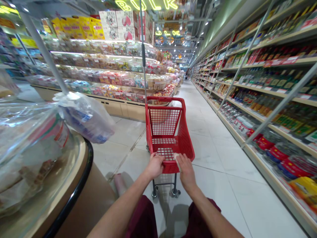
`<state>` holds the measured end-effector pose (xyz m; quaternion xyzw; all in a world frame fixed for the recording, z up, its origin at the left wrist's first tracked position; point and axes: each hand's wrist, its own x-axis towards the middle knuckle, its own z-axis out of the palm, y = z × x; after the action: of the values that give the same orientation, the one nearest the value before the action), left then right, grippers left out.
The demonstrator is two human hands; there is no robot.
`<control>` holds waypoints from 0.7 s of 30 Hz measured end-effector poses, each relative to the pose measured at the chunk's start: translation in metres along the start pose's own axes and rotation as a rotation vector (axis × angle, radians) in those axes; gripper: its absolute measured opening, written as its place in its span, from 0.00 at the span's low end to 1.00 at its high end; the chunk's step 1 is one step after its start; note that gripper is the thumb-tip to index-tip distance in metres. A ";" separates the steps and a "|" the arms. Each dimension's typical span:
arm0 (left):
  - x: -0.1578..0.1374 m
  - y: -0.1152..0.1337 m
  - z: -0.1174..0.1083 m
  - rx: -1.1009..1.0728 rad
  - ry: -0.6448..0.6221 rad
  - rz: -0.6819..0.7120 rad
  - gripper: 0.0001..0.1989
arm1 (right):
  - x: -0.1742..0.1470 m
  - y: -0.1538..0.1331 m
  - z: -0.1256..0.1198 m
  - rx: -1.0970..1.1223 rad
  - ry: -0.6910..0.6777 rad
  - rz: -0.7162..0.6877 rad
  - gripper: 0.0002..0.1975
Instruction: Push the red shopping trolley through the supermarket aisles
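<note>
A red plastic shopping cart [186, 132] with a grid basket stands directly in front of me, its basket bare inside. My left hand [156, 166] is closed over the left part of the cart's near edge, with its fingers curled over the top. On the right part of that same edge rests my right hand [186, 169], closed, with a small white tissue-like piece [177, 161] showing between thumb and fingers. What that piece is exactly is too small to tell. My fingertips partly hide the edge below them.
At the left stands a rounded counter [81, 155] with a black bumper, and a roll of plastic bags [85, 114] hangs from a pole. Bulk-candy shelves [111, 77] are ahead on the left. Bottle-filled shelves [272, 87] line the right side. A tiled aisle [198, 115] runs between them.
</note>
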<state>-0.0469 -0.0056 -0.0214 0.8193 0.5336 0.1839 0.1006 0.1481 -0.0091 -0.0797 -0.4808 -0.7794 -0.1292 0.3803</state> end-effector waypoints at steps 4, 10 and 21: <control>-0.007 0.000 -0.002 0.047 0.016 0.035 0.18 | 0.005 -0.001 0.003 0.021 -0.045 -0.042 0.22; -0.019 -0.005 0.014 0.164 0.232 -0.175 0.35 | 0.004 0.015 -0.004 0.012 0.046 0.110 0.24; -0.016 -0.004 0.015 0.064 0.205 -0.109 0.26 | 0.007 -0.005 -0.002 0.073 0.072 0.109 0.23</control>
<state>-0.0498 -0.0180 -0.0398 0.7688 0.5904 0.2441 0.0292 0.1431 -0.0083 -0.0722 -0.5036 -0.7420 -0.0971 0.4318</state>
